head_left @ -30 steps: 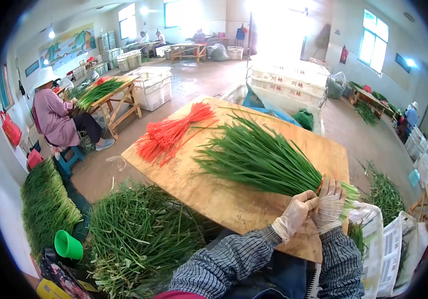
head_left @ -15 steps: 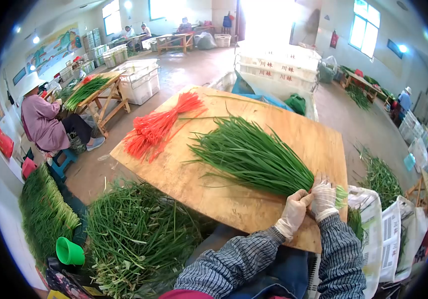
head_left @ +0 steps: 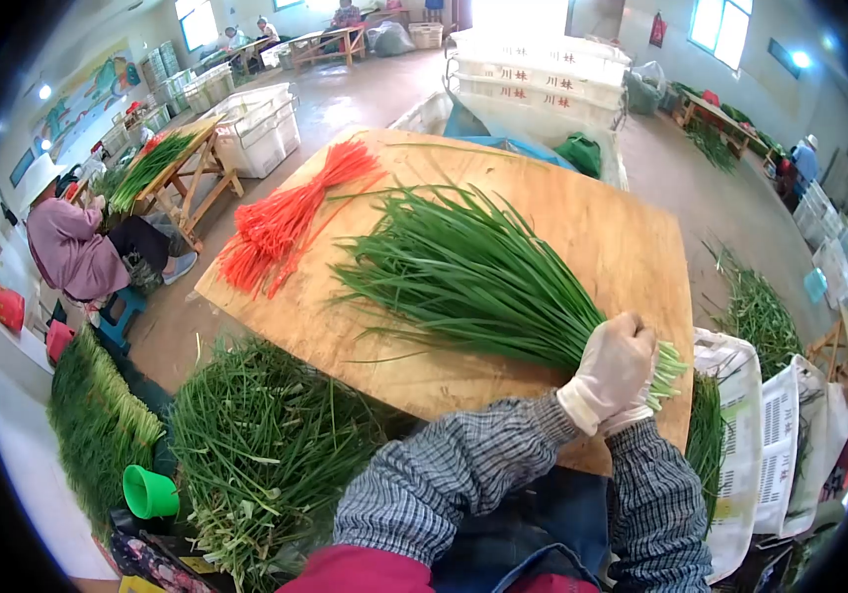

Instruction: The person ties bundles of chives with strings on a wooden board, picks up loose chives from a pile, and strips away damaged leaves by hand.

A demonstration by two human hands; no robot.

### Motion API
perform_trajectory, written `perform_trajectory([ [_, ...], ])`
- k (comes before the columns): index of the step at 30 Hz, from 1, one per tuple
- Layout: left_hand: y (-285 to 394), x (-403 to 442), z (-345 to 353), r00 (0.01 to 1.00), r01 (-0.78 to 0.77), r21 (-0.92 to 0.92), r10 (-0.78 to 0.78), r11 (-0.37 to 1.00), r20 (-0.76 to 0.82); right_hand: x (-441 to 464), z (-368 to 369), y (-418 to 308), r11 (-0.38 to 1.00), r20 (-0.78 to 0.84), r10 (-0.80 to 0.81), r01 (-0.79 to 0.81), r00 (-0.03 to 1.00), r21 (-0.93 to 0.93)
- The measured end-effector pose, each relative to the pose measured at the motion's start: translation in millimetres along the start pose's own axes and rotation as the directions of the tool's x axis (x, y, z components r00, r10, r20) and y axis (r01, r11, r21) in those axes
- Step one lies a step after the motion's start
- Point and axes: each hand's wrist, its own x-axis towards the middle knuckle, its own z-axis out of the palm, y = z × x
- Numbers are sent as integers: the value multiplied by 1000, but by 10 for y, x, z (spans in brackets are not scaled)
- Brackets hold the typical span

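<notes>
A large bunch of green garlic chives [head_left: 488, 277] lies on the wooden board [head_left: 632, 237], leaves fanned toward the far left and pale stem ends [head_left: 669, 371] near the right edge. My left hand [head_left: 614, 364], in a thin white glove, is closed in a fist at the stem end, around the bunch. Just below and partly behind it is my gloved right hand [head_left: 632, 417], close to the stems; its fingers are hidden. A fanned bundle of red plastic ties [head_left: 281, 227] rests at the board's left, apart from both hands.
Loose chives [head_left: 256, 455] are heaped below the board at left, beside a green cup [head_left: 150, 492]. White crates [head_left: 543, 84] are stacked beyond the board; another crate [head_left: 730, 455] stands at right. A person [head_left: 73, 237] sits at a table on the left.
My left hand has moved up and right, from a pinch to a fist over the stems. My right hand has dropped behind it, uncovering the pale stem ends. The view has shifted slightly.
</notes>
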Motion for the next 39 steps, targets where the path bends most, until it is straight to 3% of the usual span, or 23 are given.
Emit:
perform_trajectory([
  [1,-112,72,40,994,-98,138,92,986,50,43,-108,-44,1000,-4,-13,13,1000,27],
  [3,-169,220,45,960,-263,345,210,901,184,117,-523,-191,975,-98,162,-144,982,167],
  [6,-552,429,88,777,-601,457,344,656,528,192,-622,-66,919,-23,63,-50,998,390],
  [7,-363,470,-12,919,-258,341,121,904,375,181,-681,-21,970,127,-6,-25,992,243],
  [8,-157,515,-202,942,134,154,-174,979,288,165,-750,3,995,294,-41,12,955,100],
  [9,-132,587,-336,970,-118,368,28,922,240,122,-758,58,982,182,-54,20,982,187],
  [11,-19,781,-585,960,-240,555,109,797,258,-31,-864,178,953,41,-53,38,998,302],
  [13,62,824,-654,975,-217,603,149,768,162,-278,-950,421,930,-68,61,-32,996,366],
  [16,24,682,-532,923,-324,552,130,768,361,-683,-992,737,851,-209,258,-119,943,512],
  [20,-122,378,-298,712,-514,602,-88,612,697,-1332,-996,845,617,-87,465,-252,881,746],
  [22,-164,273,-243,656,-599,593,-95,539,749,-1566,-940,791,474,-11,519,-277,854,836],
  [24,-225,244,-204,652,-636,623,-114,456,750,-1775,-841,733,234,191,542,-366,819,901],
  [25,-254,245,-192,652,-654,634,-119,412,749,-1814,-868,729,237,212,510,-373,834,897],
  [26,-287,249,-171,651,-670,643,-123,370,749,-1825,-910,702,67,350,498,-438,793,897],
  [29,-308,352,-101,614,-714,639,-181,285,768,-1851,-919,624,-160,465,439,-443,768,882],
  [30,-359,397,-95,598,-738,622,-173,260,782,-1875,-844,571,-171,460,447,-432,767,886],
  [33,-446,476,-14,579,-753,541,-14,374,816,-1784,-802,494,-232,472,387,-412,792,881],
  [35,-510,564,44,512,-747,424,38,512,858,-1770,-715,434,-258,477,373,-405,796,877],
  [37,-560,627,-29,567,-767,496,69,408,820,-1671,-713,473,-331,524,283,-431,803,840],
  [38,-357,657,-15,636,-684,560,6,467,771,-1585,-722,506,-389,543,210,-440,813,809],
  [39,-99,694,15,653,-635,568,-29,524,757,-1520,-652,498,-391,503,248,-389,828,834],
])
